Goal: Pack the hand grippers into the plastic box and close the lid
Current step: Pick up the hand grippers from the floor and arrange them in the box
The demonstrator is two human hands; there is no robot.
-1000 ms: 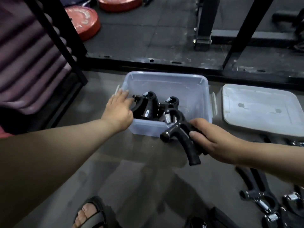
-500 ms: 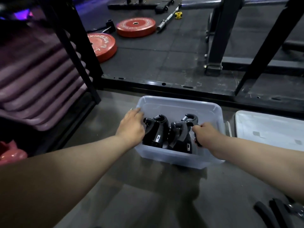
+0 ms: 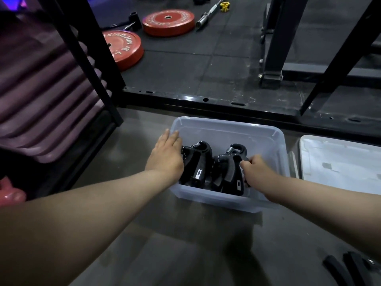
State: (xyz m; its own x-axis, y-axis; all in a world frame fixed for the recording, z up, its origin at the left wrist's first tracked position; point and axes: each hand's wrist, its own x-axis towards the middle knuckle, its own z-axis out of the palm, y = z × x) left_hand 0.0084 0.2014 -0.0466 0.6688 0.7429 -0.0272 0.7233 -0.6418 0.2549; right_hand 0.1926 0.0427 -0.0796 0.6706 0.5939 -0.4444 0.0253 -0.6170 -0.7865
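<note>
Crowding translucent box (image 3: 266, 141): curved black grippers (image 3: 199, 162)

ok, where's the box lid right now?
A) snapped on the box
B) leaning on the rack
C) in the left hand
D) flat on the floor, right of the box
D: the lid lies flat on the floor just right of the open plastic box, with neither hand on it.
</note>
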